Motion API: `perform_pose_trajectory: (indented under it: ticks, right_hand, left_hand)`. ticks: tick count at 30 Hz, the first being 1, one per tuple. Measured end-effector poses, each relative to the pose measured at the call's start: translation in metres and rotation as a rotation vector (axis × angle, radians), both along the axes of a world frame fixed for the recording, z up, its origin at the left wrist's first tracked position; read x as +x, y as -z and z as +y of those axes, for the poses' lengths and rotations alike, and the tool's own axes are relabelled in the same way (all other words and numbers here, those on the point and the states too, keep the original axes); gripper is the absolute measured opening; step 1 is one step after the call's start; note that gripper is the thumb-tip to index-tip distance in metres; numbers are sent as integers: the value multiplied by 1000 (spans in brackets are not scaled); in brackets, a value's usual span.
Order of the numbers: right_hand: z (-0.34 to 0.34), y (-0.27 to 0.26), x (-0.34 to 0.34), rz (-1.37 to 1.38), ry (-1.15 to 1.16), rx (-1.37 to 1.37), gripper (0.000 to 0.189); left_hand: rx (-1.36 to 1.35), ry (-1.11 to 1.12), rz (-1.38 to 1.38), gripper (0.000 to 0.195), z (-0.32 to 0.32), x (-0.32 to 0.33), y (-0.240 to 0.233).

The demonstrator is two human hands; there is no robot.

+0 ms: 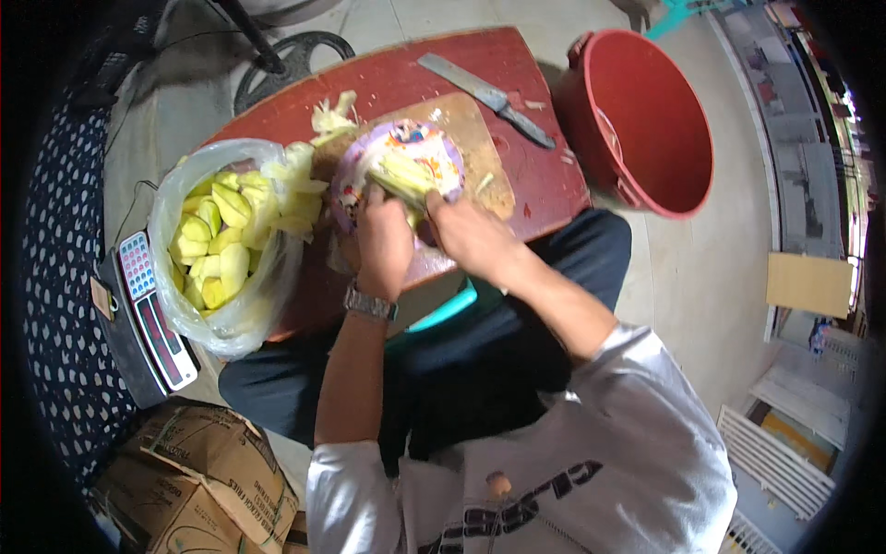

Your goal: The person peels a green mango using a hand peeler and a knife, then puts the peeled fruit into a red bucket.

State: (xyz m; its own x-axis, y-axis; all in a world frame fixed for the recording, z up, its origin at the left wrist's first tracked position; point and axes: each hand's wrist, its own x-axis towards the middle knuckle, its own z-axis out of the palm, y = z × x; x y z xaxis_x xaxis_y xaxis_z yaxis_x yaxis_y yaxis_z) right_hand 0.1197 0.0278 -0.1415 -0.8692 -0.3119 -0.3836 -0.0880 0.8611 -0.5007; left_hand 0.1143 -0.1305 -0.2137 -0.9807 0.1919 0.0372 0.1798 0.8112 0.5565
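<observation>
My left hand point(384, 235), with a watch on its wrist, and my right hand point(471, 232) grip a bundle of pale yellow-green fruit slices point(403, 173) from both sides. The slices are over a purple and white patterned plate point(446, 149), which rests on a wooden cutting board point(495, 183). My fingertips are partly hidden. Left of the plate, a clear plastic bag point(273, 294) holds many peeled green-yellow fruit pieces point(232, 204), with thin slices at its right edge. A knife point(477, 88) lies behind the board on the red table, its handle towards the right.
The red wooden table point(387, 66) stands before my knees. A red bucket point(664, 124) is on the floor at its right. Fruit scraps point(332, 118) lie near the board's back left corner. A digital scale point(163, 339) stands left of the bag, with cardboard boxes point(208, 478) below it.
</observation>
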Motion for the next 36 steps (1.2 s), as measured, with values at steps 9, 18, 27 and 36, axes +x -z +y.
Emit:
perform_pose_trajectory:
  ticks: [9,18,27,36]
  right_hand:
    - [-1,8,15,30,62,-66,25]
    - [-4,10,10,54,28,-35,23]
    - [-3,5,9,-17,30,-11,26]
    - [-6,4,8,10,46,-27,23]
  left_hand:
    - [75,-7,73,17,-4,10,8]
    - [104,-21,78,12,-2,4,-2]
    - [98,-23,107,12,-3,4,-1]
    - [69,-19,69,11,-5,4,2]
